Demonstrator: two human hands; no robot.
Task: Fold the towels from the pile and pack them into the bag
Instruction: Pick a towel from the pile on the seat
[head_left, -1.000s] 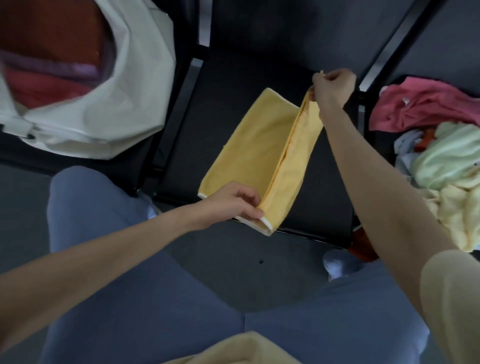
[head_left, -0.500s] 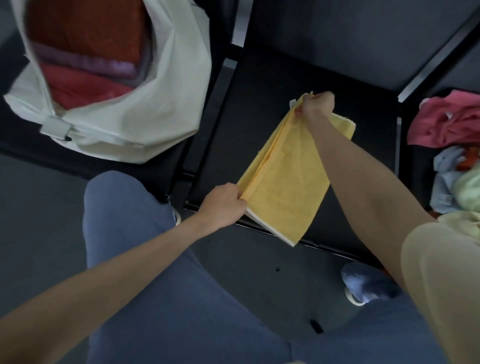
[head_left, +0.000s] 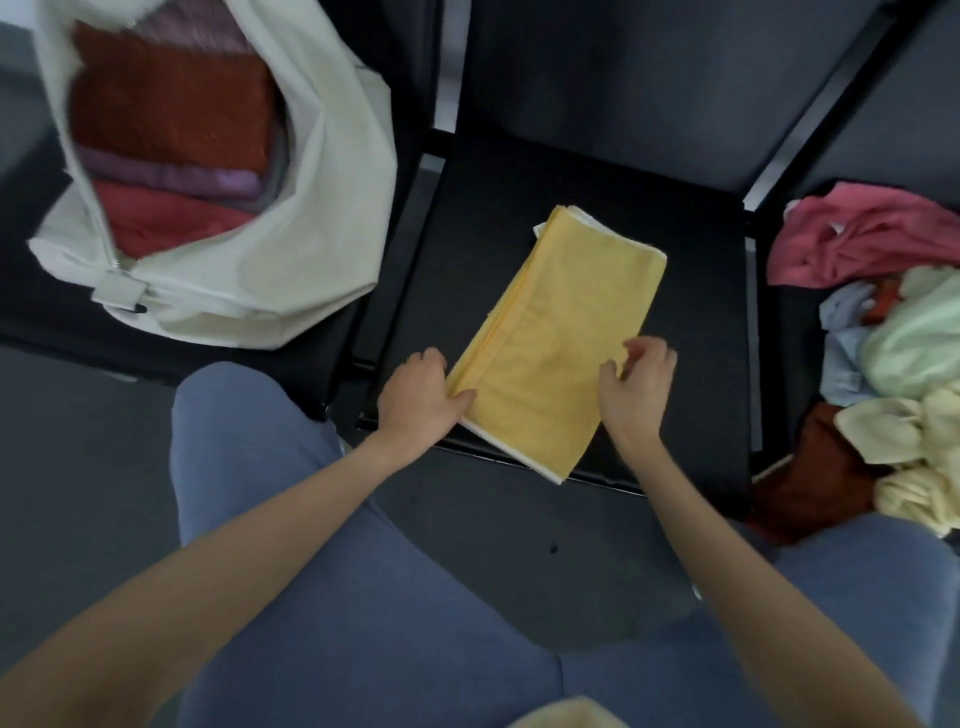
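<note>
A yellow towel (head_left: 563, 317), folded into a long narrow rectangle, lies flat and slanted on the black chair seat (head_left: 696, 374) in front of me. My left hand (head_left: 418, 397) grips its near left edge, thumb on top. My right hand (head_left: 641, 387) curls its fingers over the near right edge. The white bag (head_left: 311, 249) stands open on the seat to the left and holds folded dark red, purple and red towels. The pile of unfolded towels (head_left: 904, 338), pink, pale green, light blue, cream and rust, lies on the seat to the right.
Black chair frames and backrests run between the three seats. The near end of the yellow towel hangs slightly past the seat's front edge. My knees in blue trousers (head_left: 322, 597) sit below, over dark grey floor.
The towel was held up by both ends and folded over; now it lies flat on the seat. My right hand has come down from the far end to the near right edge.
</note>
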